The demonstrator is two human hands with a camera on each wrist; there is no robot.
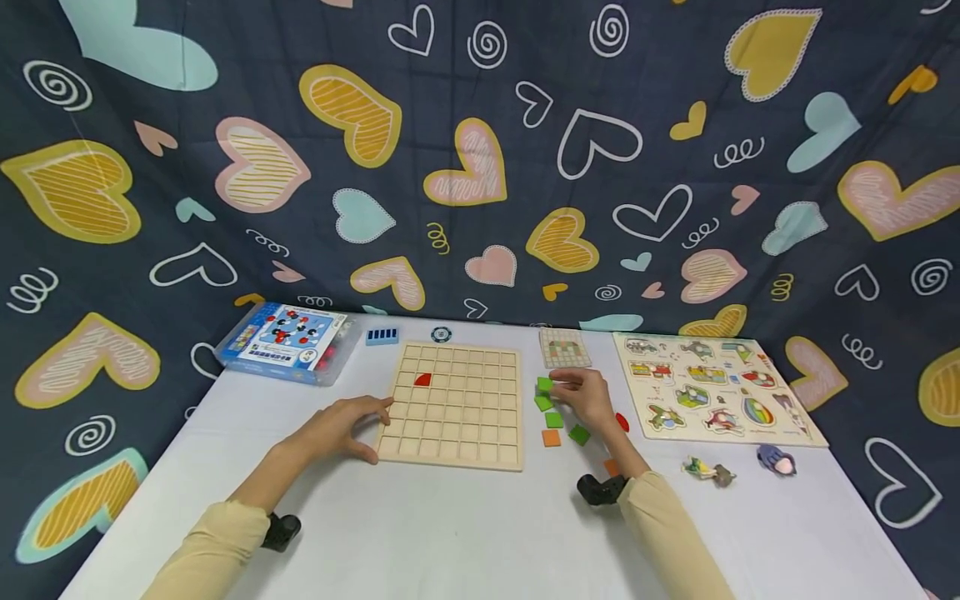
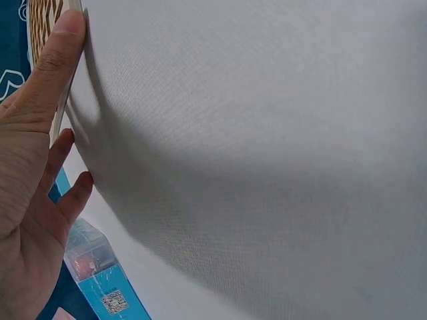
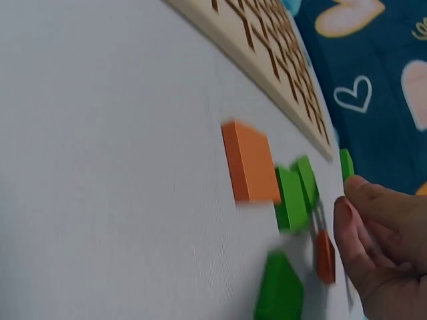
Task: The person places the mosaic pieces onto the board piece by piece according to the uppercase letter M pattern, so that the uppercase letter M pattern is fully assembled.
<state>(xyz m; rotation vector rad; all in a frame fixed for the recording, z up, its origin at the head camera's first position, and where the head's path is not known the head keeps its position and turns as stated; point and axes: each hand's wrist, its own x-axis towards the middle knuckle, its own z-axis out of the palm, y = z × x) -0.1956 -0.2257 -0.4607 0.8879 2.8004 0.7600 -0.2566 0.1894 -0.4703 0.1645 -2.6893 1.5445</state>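
A wooden grid board [image 1: 456, 417] lies flat, with a red quarter-round piece [image 1: 423, 380] in one of its cells. My left hand [image 1: 341, 429] rests at the board's left side, fingers loosely spread; its thumb [image 2: 67, 27] touches the edge. Right of the board, my right hand [image 1: 587, 398] pinches a green square tile [image 3: 346, 165] between thumb and fingertips. Near that hand lie several more green tiles [image 1: 553, 420], an orange tile [image 1: 551, 437], a second orange tile [image 1: 612, 467] partly under the forearm, and a red piece [image 1: 622, 422] beside the wrist.
A pattern card [image 1: 566, 337] lies behind the right hand. Farther right are a picture puzzle board [image 1: 701, 400] and small figures [image 1: 701, 468]. A boxed set [image 1: 288, 342], a blue block [image 1: 382, 336] and a round chip [image 1: 442, 334] stand along the back left.
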